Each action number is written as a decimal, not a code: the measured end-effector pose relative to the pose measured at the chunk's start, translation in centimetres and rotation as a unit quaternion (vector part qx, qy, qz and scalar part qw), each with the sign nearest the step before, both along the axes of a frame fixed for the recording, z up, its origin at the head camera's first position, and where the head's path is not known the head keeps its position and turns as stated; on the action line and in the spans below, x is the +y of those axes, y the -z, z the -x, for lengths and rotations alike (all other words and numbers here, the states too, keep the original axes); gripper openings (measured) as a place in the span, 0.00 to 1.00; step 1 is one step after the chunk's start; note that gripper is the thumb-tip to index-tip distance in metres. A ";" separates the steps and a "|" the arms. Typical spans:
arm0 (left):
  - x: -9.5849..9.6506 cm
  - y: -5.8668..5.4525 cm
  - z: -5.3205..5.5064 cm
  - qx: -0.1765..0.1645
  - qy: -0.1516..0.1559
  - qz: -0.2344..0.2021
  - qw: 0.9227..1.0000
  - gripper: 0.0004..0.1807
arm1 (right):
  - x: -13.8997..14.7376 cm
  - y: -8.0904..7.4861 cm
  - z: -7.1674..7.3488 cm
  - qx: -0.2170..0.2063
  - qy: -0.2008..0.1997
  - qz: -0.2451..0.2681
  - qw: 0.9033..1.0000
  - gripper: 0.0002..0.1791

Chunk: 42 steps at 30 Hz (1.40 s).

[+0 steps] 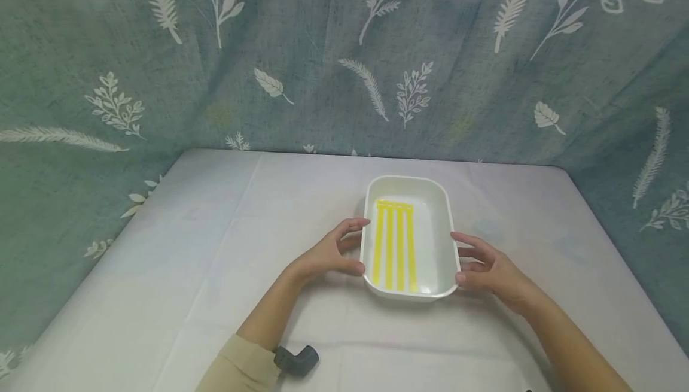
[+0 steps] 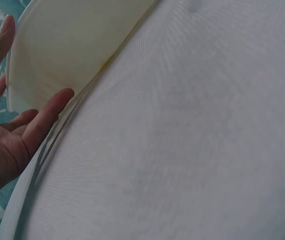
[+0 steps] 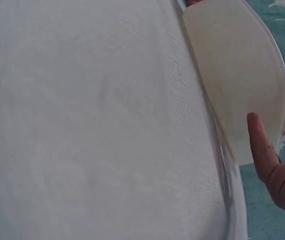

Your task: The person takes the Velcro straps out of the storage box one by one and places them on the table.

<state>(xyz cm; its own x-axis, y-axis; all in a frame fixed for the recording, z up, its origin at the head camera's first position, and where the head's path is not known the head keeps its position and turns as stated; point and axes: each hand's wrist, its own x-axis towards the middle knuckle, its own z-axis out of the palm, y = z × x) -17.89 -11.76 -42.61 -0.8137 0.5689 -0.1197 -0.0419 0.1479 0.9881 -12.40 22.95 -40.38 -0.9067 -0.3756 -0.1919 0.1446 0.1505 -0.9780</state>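
White tray (image 1: 435, 242) in the middle of all this, yeah? Four yellow strips (image 1: 400, 248) lying side by side in it, closer to the left wall. What step are we looking at?

Looks to me like the steadying-the-tray bit. Seems to be sitting on the table (image 1: 280, 200), with one hand at each long side. Strips are already inside, and neither hand is on them.

So is anyone actually gripping it?

Not really, imo. Left hand (image 1: 323, 254) is spread pretty wide, thumb well apart from the fingers, just touching the left side. Right hand (image 1: 492, 269) is much the same on the other side, fingers loosely bent and thumb near the front corner. More of a light press than a grab.

Next move then?

My guess: either leave the tray and let go gently, or slide it a touch. Both call for the two hands working evenly, so it doesn't twist and the strips stay lined up. If it's a lift, I'd want a firmer hold first. Can't tell from here which it'll be tbh.
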 end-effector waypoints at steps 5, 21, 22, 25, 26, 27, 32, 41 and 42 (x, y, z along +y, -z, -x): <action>0.3 1.0 -0.3 -0.003 -0.004 -0.035 0.999 0.51 | 0.1 -0.7 0.0 0.016 0.011 -0.041 0.999 0.40; 0.1 1.5 -0.3 0.008 0.009 -0.056 0.998 0.54 | 0.2 -6.0 1.7 0.104 0.026 -0.173 0.979 0.34; 0.1 1.5 -0.3 0.008 0.008 -0.056 0.998 0.54 | 0.2 -6.5 1.9 0.106 0.024 -0.176 0.978 0.34; 0.0 1.6 -0.3 0.010 0.005 -0.058 0.998 0.54 | 0.1 -7.8 2.6 0.105 0.016 -0.178 0.978 0.34; 0.0 1.7 -0.3 0.012 0.006 -0.059 0.998 0.54 | 0.0 -8.2 2.9 0.104 0.013 -0.178 0.978 0.34; 0.0 1.7 -0.3 0.012 0.006 -0.059 0.998 0.54 | 0.0 -8.5 3.1 0.102 0.011 -0.178 0.979 0.34; 0.3 1.9 -0.2 0.014 0.007 -0.060 0.998 0.53 | -0.5 -10.1 4.6 0.097 0.005 -0.178 0.979 0.35; 0.5 1.6 -0.5 0.026 -0.008 -0.054 0.998 0.46 | -2.7 -11.6 7.1 0.066 -0.006 -0.151 0.986 0.37; 0.6 1.6 -0.6 0.028 -0.011 -0.053 0.998 0.45 | -3.0 -11.6 7.4 0.064 -0.009 -0.148 0.987 0.37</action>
